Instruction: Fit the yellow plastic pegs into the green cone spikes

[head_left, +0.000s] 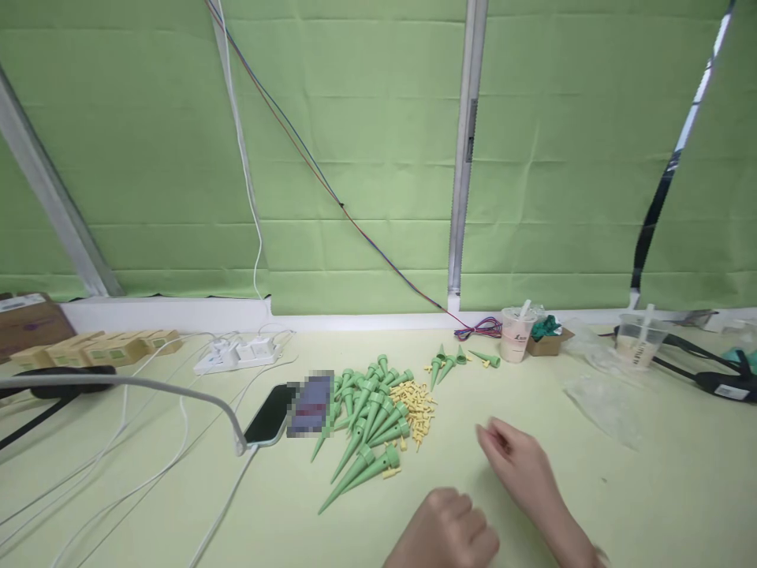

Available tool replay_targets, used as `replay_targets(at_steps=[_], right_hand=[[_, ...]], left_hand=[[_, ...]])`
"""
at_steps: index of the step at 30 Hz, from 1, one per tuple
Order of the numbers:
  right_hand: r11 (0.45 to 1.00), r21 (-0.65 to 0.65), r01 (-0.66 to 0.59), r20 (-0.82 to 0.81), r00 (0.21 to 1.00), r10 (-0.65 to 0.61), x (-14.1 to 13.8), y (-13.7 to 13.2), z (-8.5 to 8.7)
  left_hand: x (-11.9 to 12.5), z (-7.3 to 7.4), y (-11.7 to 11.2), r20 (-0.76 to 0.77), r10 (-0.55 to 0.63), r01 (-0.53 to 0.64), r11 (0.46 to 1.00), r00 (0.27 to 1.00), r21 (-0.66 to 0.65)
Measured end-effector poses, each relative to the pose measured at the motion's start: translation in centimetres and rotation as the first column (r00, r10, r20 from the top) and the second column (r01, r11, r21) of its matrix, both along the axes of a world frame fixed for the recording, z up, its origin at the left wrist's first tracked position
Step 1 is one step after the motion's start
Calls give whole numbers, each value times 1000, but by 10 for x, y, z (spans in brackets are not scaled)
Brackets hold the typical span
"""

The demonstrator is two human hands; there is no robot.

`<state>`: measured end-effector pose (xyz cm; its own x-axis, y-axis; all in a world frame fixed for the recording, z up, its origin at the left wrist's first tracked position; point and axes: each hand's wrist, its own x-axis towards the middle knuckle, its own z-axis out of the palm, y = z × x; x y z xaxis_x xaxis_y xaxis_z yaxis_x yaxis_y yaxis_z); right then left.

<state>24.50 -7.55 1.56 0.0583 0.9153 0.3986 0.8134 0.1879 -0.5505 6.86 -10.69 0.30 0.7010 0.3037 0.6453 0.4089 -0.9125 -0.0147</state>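
Smartphone (269, 416) just left of green cone pile (370, 422) | yellow pegs (417, 404) touching the pile's right edge | left hand (449, 530) below-right of the pile, curled into a fist, contents cannot be told | right hand (520, 461) right of the pile, loosely bent, empty, on the table | advice: grip one cone by its wide collar, clear of the pegs.
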Motion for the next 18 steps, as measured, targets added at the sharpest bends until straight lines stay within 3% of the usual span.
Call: replay_targets(at_steps=[3, 5, 8, 11, 16, 18], right_hand=[[955, -290, -65, 167, 979, 117, -6, 64, 7], [940, -339, -25, 248, 962, 115, 0, 97, -4], [968, -239, 74, 309, 951, 4, 16, 134, -32], [975, -151, 162, 234, 964, -124, 31, 160, -53], [909, 27, 416, 30, 909, -416, 46, 199, -57], [886, 15, 463, 3, 886, -463, 50, 213, -57]], left_hand=[[36, -8, 53, -233, 42, -39, 999, 971, 17], [45, -18, 75, -333, 36, -11, 997, 942, 77], [44, -35, 92, -290, 28, 11, 991, 957, 134], [39, -45, 93, -150, -12, 30, 992, 989, 123], [33, -40, 94, 102, -30, 31, 1000, 994, -2], [31, -35, 98, 143, -13, 18, 999, 990, -31]])
